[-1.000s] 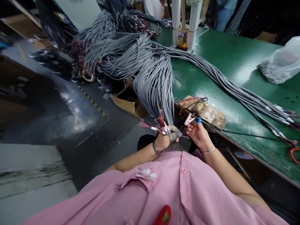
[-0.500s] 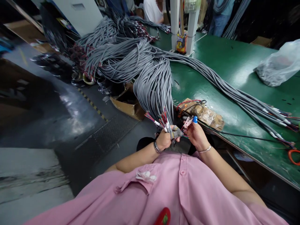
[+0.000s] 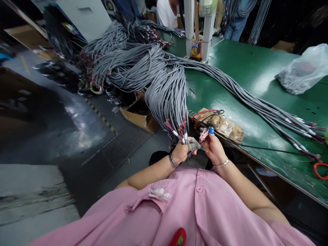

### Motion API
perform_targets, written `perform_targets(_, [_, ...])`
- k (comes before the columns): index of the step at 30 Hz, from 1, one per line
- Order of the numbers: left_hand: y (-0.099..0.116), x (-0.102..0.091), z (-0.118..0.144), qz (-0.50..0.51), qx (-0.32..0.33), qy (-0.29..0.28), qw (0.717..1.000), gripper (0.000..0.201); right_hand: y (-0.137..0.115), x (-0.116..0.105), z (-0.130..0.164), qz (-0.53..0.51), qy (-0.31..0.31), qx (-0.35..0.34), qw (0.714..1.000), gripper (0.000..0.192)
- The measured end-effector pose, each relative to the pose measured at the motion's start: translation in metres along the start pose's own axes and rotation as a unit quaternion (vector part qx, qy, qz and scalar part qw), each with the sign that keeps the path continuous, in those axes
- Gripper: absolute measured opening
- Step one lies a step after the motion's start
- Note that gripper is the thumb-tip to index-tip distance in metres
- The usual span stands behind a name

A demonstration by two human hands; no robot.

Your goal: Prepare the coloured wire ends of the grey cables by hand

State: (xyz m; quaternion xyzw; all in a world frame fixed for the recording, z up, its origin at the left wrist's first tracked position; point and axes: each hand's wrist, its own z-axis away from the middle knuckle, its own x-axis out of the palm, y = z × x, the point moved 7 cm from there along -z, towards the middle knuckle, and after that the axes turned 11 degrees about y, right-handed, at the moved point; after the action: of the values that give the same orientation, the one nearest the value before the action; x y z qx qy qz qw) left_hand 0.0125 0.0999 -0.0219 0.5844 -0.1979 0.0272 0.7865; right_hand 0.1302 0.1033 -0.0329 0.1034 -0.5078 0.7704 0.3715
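Observation:
My left hand (image 3: 181, 150) is closed around several grey cables, its finger covers grey and ribbed. The cables' white-banded ends (image 3: 185, 136) stick up out of the fist, fanning into thin coloured wires (image 3: 169, 125). Close on the right, my right hand (image 3: 214, 150) pinches a small pink tool (image 3: 203, 135) that looks like a clip; its exact kind is unclear. A blue cover (image 3: 211, 130) sits on the right thumb. Thin wires run between the two hands, partly hidden by the fingers. Behind the left hand hangs a thick bundle of grey cables (image 3: 167, 92).
On the green table (image 3: 230, 65) lie a taped wooden block (image 3: 225, 125), a long row of grey cables (image 3: 241, 90), a plastic bag (image 3: 299, 71) and orange-handled scissors (image 3: 317, 171). An open cardboard box (image 3: 139, 118) stands below the table edge. A person (image 3: 166, 13) is at the back.
The coloured wire ends above my left hand have shifted slightly to the right. Both hands keep their grips close together, and the view has moved a little.

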Motion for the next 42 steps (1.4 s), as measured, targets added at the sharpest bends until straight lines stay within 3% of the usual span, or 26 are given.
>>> perform_targets(9, [0.001,-0.001,0.003,0.035,-0.011,-0.002,0.999,0.024,0.002,0.002,0.005,-0.014,-0.046,0.035,0.998,0.046])
perform_targets(13, [0.0,-0.01,0.007,0.057,-0.019,0.008,0.998,0.029,0.004,-0.001,0.004,-0.002,-0.044,0.057,0.997,0.047])
perform_targets(19, [-0.003,-0.028,0.008,0.08,-0.009,0.033,0.996,0.032,0.011,0.0,0.011,-0.004,-0.099,0.103,0.99,0.045])
perform_targets(24, [-0.003,-0.025,0.01,0.051,-0.003,0.042,0.998,0.033,0.017,-0.004,0.016,0.007,-0.132,0.119,0.984,0.041])
perform_targets(31, [-0.008,-0.019,0.014,-0.055,0.006,0.048,0.997,0.026,0.004,-0.007,0.032,0.1,-0.181,0.063,0.976,0.024])
perform_targets(37, [-0.005,-0.018,0.015,-0.119,0.04,0.04,0.991,0.026,0.001,-0.004,0.033,0.189,-0.161,0.003,0.969,0.024])
perform_targets(42, [-0.003,-0.018,0.017,-0.133,0.054,0.034,0.989,0.024,0.002,-0.002,0.034,0.203,-0.168,-0.016,0.964,0.026])
